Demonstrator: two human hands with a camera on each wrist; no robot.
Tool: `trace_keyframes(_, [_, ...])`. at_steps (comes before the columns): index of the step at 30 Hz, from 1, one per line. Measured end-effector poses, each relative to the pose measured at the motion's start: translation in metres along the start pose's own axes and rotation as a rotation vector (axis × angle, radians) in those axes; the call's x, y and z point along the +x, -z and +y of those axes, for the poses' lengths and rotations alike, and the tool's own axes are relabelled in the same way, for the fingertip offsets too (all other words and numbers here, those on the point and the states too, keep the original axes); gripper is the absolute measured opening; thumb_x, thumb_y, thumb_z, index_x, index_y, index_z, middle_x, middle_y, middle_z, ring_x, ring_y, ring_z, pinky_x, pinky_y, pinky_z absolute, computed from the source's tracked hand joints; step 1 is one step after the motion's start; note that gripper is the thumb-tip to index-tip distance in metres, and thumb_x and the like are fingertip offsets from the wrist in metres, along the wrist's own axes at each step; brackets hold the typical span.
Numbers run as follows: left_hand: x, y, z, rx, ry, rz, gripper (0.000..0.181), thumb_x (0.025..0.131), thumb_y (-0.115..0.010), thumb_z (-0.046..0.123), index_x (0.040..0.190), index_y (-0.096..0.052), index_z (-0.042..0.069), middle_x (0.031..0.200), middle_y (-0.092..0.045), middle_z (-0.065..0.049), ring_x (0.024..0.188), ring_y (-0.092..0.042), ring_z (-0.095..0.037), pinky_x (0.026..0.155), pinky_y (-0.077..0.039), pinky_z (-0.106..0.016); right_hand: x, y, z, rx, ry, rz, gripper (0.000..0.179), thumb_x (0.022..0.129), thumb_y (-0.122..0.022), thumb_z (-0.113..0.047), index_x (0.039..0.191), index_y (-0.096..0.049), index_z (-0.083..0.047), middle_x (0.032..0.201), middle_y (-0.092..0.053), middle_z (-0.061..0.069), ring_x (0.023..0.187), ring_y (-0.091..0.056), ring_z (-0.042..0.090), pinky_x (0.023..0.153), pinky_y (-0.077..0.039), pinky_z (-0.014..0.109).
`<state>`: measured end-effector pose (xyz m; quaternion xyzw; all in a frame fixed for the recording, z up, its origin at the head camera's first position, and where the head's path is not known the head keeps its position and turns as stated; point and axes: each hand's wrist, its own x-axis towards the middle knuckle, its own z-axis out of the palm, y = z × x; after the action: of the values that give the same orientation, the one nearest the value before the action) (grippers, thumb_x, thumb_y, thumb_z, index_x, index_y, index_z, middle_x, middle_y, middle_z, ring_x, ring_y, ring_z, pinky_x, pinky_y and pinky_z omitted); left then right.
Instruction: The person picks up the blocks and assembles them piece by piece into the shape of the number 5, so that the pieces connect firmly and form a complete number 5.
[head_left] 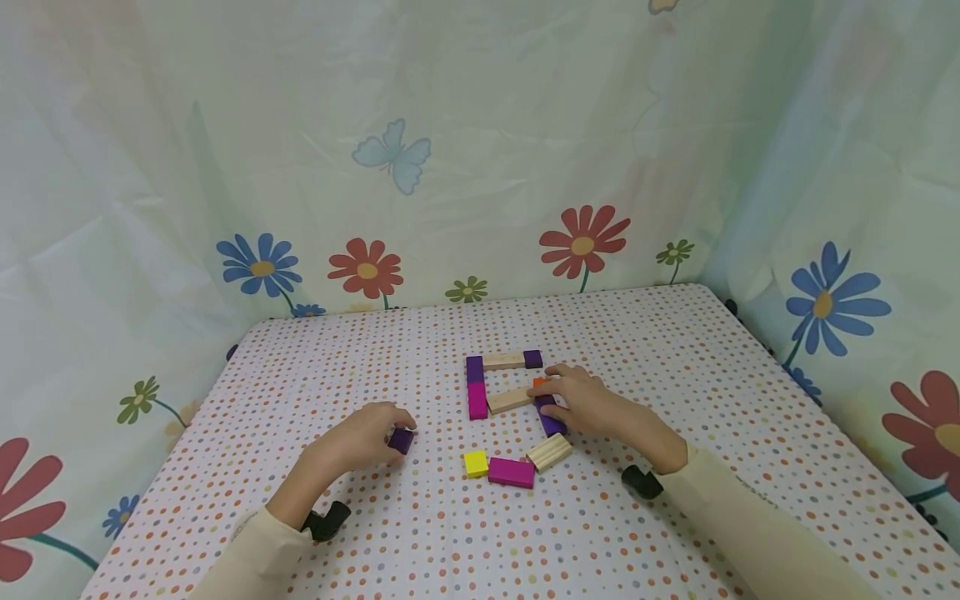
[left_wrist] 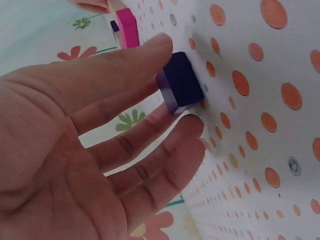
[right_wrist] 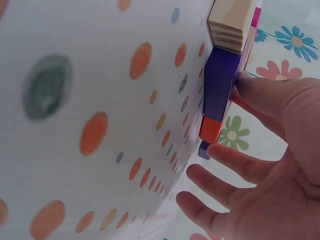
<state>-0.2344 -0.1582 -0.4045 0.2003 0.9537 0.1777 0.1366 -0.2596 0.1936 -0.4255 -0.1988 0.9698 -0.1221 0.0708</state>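
On the left, my left hand (head_left: 371, 437) holds a small dark purple block (head_left: 401, 440) between thumb and fingers, right at the tablecloth. The left wrist view shows the purple block (left_wrist: 181, 82) by the thumb tip, its other fingers loosely bent. My right hand (head_left: 588, 402) reaches over the arrangement's right side, its fingertips at an orange block (head_left: 539, 382) and its thumb at a long purple block (head_left: 551, 417). In the right wrist view, the thumb touches the purple block (right_wrist: 220, 82), and a fingertip is beside the orange block (right_wrist: 210, 130); the other fingers are spread.
Plain wooden blocks (head_left: 504, 361), a magenta block (head_left: 477, 402) and purple blocks (head_left: 475, 369) form the rest of the outline. Nearer lie a yellow block (head_left: 476, 464), another magenta block (head_left: 512, 472) and a ridged wooden block (head_left: 550, 452). A flowered curtain (head_left: 465, 167) stands behind the dotted tablecloth (head_left: 360, 358).
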Motion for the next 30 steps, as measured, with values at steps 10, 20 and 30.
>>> trace_keyframes(10, [0.006,-0.004,-0.004,-0.068,-0.018,0.027,0.030,0.089,-0.075,-0.010,0.112,-0.079,0.009,0.118,-0.074,-0.007,0.112,-0.069,-0.025,0.093,-0.059,-0.044,-0.001,0.000,0.001,0.007,0.002,0.003,0.037,0.104,-0.070,-0.023,0.140,-0.071,-0.019,0.157,-0.050,0.028,0.141,-0.050,0.056,0.106,-0.045,0.078])
trace_keyframes(20, [0.015,-0.011,0.007,-0.068,-0.154,-0.006,0.031,0.090,-0.071,-0.011,0.114,-0.081,0.006,0.118,-0.073,-0.009,0.103,-0.068,-0.022,0.087,-0.060,-0.041,0.000,0.000,0.002,0.013,0.005,0.009,0.036,0.103,-0.069,-0.022,0.140,-0.071,-0.019,0.157,-0.050,0.028,0.139,-0.051,0.056,0.106,-0.045,0.078])
trace_keyframes(30, [0.021,-0.019,0.015,-0.078,-0.282,-0.051,0.030,0.094,-0.070,-0.009,0.117,-0.080,0.008,0.122,-0.072,-0.008,0.111,-0.068,-0.023,0.090,-0.061,-0.038,0.002,-0.001,0.001,-0.003,0.003,0.011,0.036,0.103,-0.070,-0.021,0.139,-0.072,-0.019,0.156,-0.051,0.027,0.137,-0.053,0.054,0.105,-0.048,0.075])
